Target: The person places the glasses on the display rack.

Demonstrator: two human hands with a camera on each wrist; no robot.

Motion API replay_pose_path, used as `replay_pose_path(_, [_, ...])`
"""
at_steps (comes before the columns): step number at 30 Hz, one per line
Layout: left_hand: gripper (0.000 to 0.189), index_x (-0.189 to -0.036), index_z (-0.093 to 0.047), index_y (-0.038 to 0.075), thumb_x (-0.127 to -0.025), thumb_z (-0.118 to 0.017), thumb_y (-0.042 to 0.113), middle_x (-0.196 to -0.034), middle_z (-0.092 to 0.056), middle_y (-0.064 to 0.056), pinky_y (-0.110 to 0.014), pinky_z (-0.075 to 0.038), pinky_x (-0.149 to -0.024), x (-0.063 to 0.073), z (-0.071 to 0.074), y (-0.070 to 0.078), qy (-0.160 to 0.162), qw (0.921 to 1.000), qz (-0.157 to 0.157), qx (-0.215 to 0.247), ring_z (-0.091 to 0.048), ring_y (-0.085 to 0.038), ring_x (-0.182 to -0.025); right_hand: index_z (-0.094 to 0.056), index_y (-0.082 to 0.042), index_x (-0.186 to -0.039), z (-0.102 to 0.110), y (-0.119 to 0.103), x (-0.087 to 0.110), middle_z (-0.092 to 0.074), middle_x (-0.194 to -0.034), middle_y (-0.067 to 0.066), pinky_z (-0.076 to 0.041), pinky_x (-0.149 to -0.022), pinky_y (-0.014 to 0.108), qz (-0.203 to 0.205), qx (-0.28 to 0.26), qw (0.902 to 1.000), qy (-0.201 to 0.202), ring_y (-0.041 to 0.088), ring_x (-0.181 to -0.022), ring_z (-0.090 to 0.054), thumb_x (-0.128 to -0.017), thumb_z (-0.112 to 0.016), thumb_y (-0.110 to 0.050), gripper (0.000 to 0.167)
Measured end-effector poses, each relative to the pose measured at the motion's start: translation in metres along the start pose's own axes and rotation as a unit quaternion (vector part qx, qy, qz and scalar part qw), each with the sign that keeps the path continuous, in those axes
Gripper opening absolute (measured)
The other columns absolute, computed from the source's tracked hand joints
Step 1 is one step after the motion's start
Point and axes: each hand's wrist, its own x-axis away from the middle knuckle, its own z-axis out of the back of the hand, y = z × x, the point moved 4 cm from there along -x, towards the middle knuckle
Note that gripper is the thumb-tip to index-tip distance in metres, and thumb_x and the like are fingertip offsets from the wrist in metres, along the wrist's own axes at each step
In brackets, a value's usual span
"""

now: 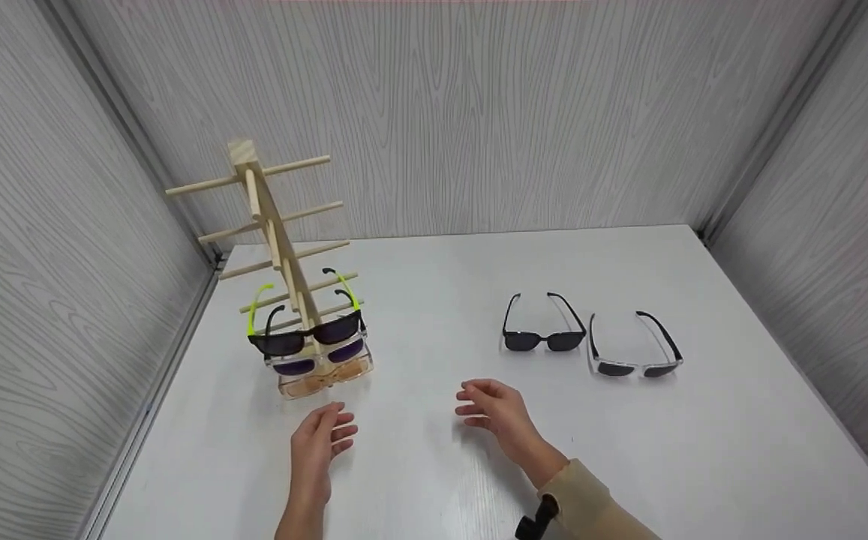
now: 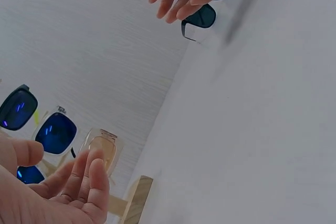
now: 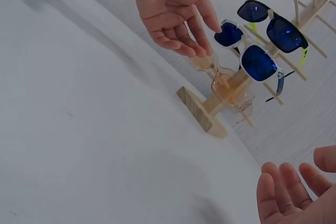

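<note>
In the head view a wooden glasses rack (image 1: pixel 272 217) stands at the left with three pairs on its lower pegs. Uppermost are black sunglasses with yellow-green temples (image 1: pixel 283 344). Beneath them hang clear-framed sunglasses with blue-violet lenses (image 1: pixel 295 367), then glasses with pale orange lenses (image 1: pixel 304 386). My left hand (image 1: pixel 317 442) hovers just in front of the rack, fingers loosely bent and holding nothing. To its right, my right hand (image 1: pixel 503 420) is over the table, also holding nothing. Folded-open black sunglasses (image 1: pixel 522 341) and clear-framed dark sunglasses (image 1: pixel 616 369) lie beyond it.
The white tabletop (image 1: pixel 418 315) is bounded by grey wood-grain panels at the back (image 1: pixel 464 112) and both sides. The rack's upper pegs (image 1: pixel 297 165) stick out bare on either side. A dark strap (image 1: pixel 537 517) sits at my right sleeve.
</note>
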Motion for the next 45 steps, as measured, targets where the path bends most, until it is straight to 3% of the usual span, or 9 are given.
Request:
replay_pose_path(6, [0.035, -0.116, -0.057, 0.003, -0.096, -0.052, 0.031, -0.098, -0.065, -0.010, -0.029, -0.054, -0.067, 0.042, -0.021, 0.035, -0.026, 0.9996, -0.003, 0.010, -0.065, -0.019, -0.082, -0.056, 0.004, -0.115, 0.017, 0.002, 0.002, -0.065, -0.099, 0.011, -0.053, -0.074, 0.035, 0.000, -0.009, 0.9995, 0.032, 0.024, -0.085, -0.066, -0.090, -0.063, -0.022, 0.036])
replay_pose_path(10, [0.036, -0.117, -0.056, -0.002, -0.097, -0.051, 0.027, -0.097, -0.064, -0.013, -0.031, -0.054, -0.070, 0.059, -0.041, 0.048, -0.064, 0.9978, -0.015, -0.002, -0.064, -0.021, -0.082, -0.054, 0.005, -0.115, 0.027, 0.004, 0.002, -0.065, -0.098, 0.012, -0.053, -0.075, 0.036, 0.003, -0.017, 0.9989, 0.044, 0.024, -0.085, -0.066, -0.090, -0.062, -0.021, 0.037])
replay_pose_path(14, [0.038, -0.118, -0.055, -0.003, -0.097, -0.051, 0.028, -0.097, -0.064, -0.011, -0.031, -0.053, -0.073, 0.062, -0.063, 0.049, -0.105, 0.9939, -0.033, -0.013, -0.064, -0.021, -0.084, -0.053, 0.006, -0.117, 0.038, 0.005, 0.001, -0.065, -0.098, 0.012, -0.053, -0.077, 0.037, 0.002, -0.022, 0.9983, 0.054, 0.024, -0.085, -0.066, -0.091, -0.062, -0.021, 0.039])
replay_pose_path(23, [0.040, -0.113, -0.058, -0.001, -0.094, -0.054, 0.034, -0.095, -0.064, -0.011, -0.032, -0.053, -0.072, 0.069, -0.100, 0.052, -0.144, 0.9853, -0.091, -0.011, -0.063, -0.022, -0.083, -0.055, 0.005, -0.116, 0.064, 0.009, 0.002, -0.065, -0.099, 0.013, -0.053, -0.073, 0.035, -0.006, -0.022, 0.9947, 0.101, 0.024, -0.085, -0.066, -0.091, -0.061, -0.019, 0.035])
replay_pose_path(36, [0.035, -0.110, -0.059, -0.001, -0.094, -0.056, 0.029, -0.091, -0.065, -0.011, -0.033, -0.053, -0.069, 0.073, -0.130, 0.051, -0.162, 0.9815, -0.101, 0.007, -0.064, -0.024, -0.081, -0.055, 0.003, -0.115, 0.104, 0.002, 0.011, -0.065, -0.099, 0.012, -0.053, -0.071, 0.035, -0.008, -0.019, 0.9878, 0.154, 0.023, -0.084, -0.066, -0.092, -0.060, -0.016, 0.030])
replay_pose_path(45, [0.032, -0.108, -0.061, 0.001, -0.094, -0.056, 0.030, -0.092, -0.065, -0.012, -0.033, -0.054, -0.069, 0.077, -0.152, 0.052, -0.173, 0.9776, -0.120, 0.004, -0.064, -0.024, -0.080, -0.051, 0.002, -0.122, 0.132, -0.010, 0.019, -0.066, -0.102, 0.008, -0.052, -0.079, 0.034, -0.004, -0.010, 0.9858, 0.167, 0.021, -0.089, -0.065, -0.093, -0.058, -0.018, 0.036])
